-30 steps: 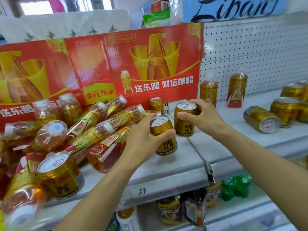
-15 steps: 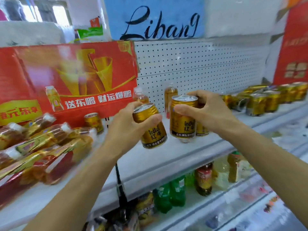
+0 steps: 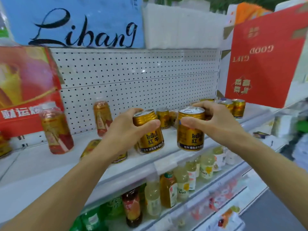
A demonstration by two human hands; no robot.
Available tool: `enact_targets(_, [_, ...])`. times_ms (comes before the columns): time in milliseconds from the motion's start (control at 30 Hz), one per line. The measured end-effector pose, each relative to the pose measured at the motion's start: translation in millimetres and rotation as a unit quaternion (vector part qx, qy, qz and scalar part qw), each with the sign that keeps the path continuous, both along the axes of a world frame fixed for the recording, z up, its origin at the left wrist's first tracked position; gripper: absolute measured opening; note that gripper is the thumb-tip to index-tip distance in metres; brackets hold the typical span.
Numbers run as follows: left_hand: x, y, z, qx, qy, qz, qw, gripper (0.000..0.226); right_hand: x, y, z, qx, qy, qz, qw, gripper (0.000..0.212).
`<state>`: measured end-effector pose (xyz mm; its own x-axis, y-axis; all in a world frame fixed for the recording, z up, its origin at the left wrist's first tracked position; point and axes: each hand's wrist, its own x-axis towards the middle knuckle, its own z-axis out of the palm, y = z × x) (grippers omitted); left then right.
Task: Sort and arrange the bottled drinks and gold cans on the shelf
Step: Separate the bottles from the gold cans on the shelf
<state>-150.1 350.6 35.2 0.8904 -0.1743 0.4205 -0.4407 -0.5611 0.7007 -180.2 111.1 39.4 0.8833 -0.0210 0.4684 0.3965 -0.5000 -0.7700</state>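
My left hand grips a gold can by its upper part, tilted slightly and held over the white shelf. My right hand grips a second gold can from above, upright, just off the shelf's front edge. Two amber bottles stand upright on the shelf, one at the left and one near the pegboard. Another gold can lies on its side behind my left forearm. Several gold cans stand at the back right.
A white pegboard backs the shelf. A red drink carton stands at the left and a red gift box at the right. The lower shelves hold several juice and soda bottles.
The view has swung right along the shelf, and both hands have carried their cans rightward, away from the pile of bottles at the left. The cans at the back right are closer.
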Motion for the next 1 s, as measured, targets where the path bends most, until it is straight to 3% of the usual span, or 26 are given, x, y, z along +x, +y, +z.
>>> enact_targets(200, [52.3,-45.9,19.9,0.041,-0.009,0.005,0.999,0.056,43.9,-53.0,4.6,0.006,-0.004,0.002,1.0,0.067])
enact_targets(400, [126.9,-80.7,46.5,0.057,-0.028,0.016,0.998,0.037,125.6,-86.4,27.5,-0.002,-0.013,0.006,1.0,0.045])
enact_targets(667, [260.2,-120.3,58.8,0.06,0.012,0.058,0.996,0.046,271.4,-103.5,48.2,-0.01,-0.005,0.036,0.999,0.056])
enact_targets(1000, [378.0,-137.0,12.9,0.123,0.144,0.09,0.978,0.061,414.0,-103.7,13.7,-0.089,0.116,0.054,0.988,0.059])
